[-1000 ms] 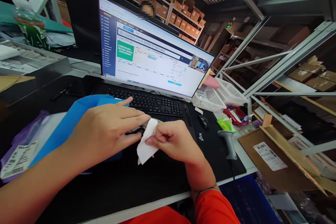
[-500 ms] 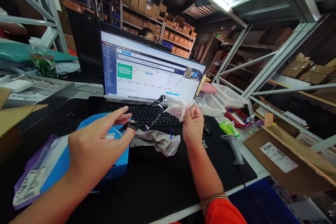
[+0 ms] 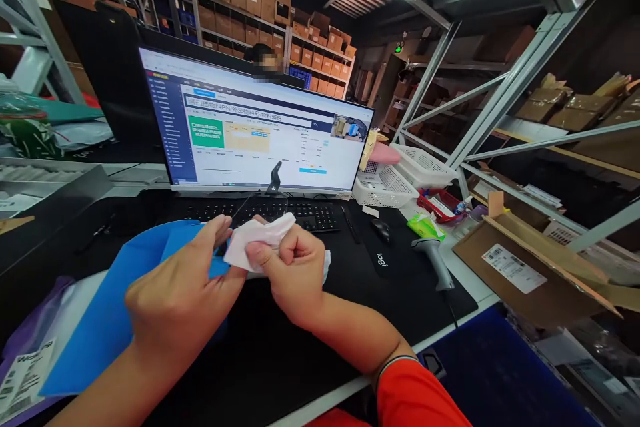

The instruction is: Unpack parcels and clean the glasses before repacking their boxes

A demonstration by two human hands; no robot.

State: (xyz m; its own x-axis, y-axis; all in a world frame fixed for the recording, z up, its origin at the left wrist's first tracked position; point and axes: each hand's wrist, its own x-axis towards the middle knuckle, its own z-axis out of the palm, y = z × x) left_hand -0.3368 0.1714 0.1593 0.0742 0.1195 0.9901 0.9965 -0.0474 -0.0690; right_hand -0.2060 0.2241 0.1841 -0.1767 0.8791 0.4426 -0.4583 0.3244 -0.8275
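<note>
My left hand (image 3: 177,293) is closed on a headset-like thin loop with a black end (image 3: 275,177) that sticks up before the monitor. Its exact kind is hard to make out, as the fingers hide most of it. A crumpled white tissue (image 3: 257,240) is pinched in my right hand (image 3: 300,270), right up against the left fingertips. Behind the left forearm lies a blue box (image 3: 150,250). The grey wrapping bag is mostly covered by my right hand.
A monitor (image 3: 270,127) stands behind a black keyboard (image 3: 315,213). To the right are a mouse (image 3: 381,230), a handheld scanner (image 3: 434,263), a green packet (image 3: 426,227), white baskets (image 3: 385,190) and a cardboard box (image 3: 530,267). A purple-edged bag (image 3: 33,320) lies left. Another person is beyond the monitor.
My right hand has moved left with the tissue and now meets the left hand at the loop. The left fingers have closed more, and the view has shifted right.
</note>
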